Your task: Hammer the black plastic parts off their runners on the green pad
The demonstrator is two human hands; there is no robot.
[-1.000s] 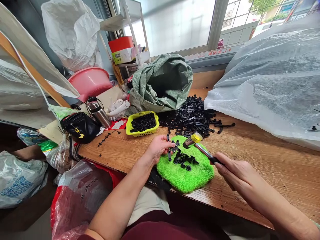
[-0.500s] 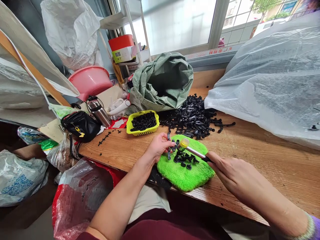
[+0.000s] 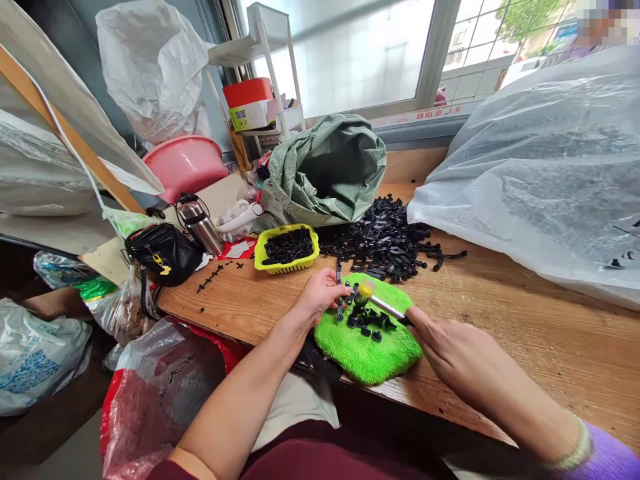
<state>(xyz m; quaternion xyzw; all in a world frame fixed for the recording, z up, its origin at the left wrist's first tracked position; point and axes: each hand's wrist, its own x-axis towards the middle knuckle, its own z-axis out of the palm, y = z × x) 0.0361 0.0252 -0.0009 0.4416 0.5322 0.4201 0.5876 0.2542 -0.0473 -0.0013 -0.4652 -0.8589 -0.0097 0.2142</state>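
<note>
My left hand (image 3: 324, 293) pinches a black plastic part (image 3: 341, 308) with several small arms, over the left edge of a fuzzy green cloth pad (image 3: 373, 363). In my right hand (image 3: 440, 340) is the dark handle of a small hammer (image 3: 389, 306) with a metal shaft. Its yellow head, blurred by motion, is just right of the held part; whether it touches cannot be made out. Loose black plastic pieces (image 3: 377, 336), some round, lie on the pad below the hammer head.
A yellow basket (image 3: 286, 269) of small black pieces stands behind my left hand. Beyond the pad lies a heap of black parts (image 3: 393, 240), before a green woven sack (image 3: 285, 193). White plastic sheeting (image 3: 525, 193) covers the right back. A steel bottle (image 3: 201, 227) and black bag (image 3: 167, 250) stand left.
The hammer head has shifted slightly and looks more blurred. Both hands keep their holds, and the black part stays at the pad's left edge. The camera view has moved a little.
</note>
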